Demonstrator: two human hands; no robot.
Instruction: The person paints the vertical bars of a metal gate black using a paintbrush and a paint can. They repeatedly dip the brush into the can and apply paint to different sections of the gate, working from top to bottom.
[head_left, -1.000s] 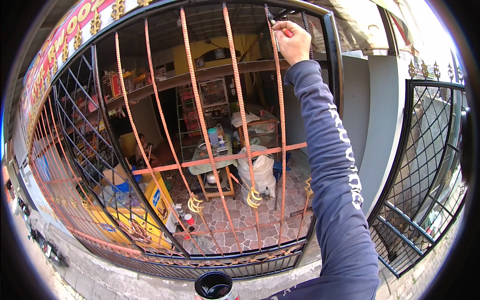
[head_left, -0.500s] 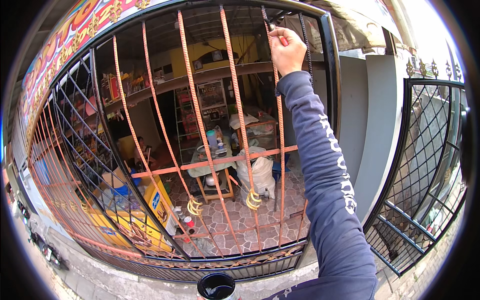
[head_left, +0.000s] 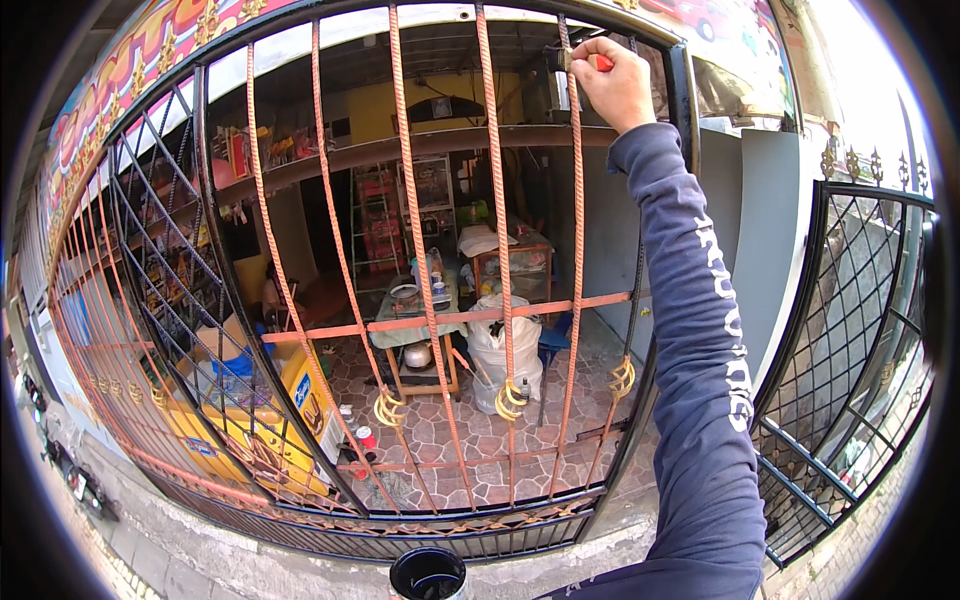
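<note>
The right hand [head_left: 615, 82] was way up high, arm in a dark blue sleeve [head_left: 700, 380] stretched out full, fist closed around a small tool with a red-orange handle [head_left: 603, 62]. Only a bit of that handle peeked out past the fingers, and a short metal end stuck out to the left of the fist, right up against the top of an orange twisted bar [head_left: 576, 260] of the gate [head_left: 200, 230]. Couldn't make out what kind of tool it really was, too much of it was buried in the grip. Left hand wasn't anywhere in the shot.

Straight below the hand that bar ran down to an orange cross rail [head_left: 440, 320], and further down there were yellow scroll ornaments [head_left: 510, 398] on the bars. Right of the hand stood the dark frame post [head_left: 685, 100], then a grey wall [head_left: 770, 230] and a second black lattice gate [head_left: 860, 330]. Behind the bars, well below the hand, sat a small worktop with pots [head_left: 415, 330], a white sack [head_left: 500, 345] beside it and a yellow box [head_left: 300, 400] off to the left. Near the bottom edge, a round black container [head_left: 428, 574] sat on the pavement.
</note>
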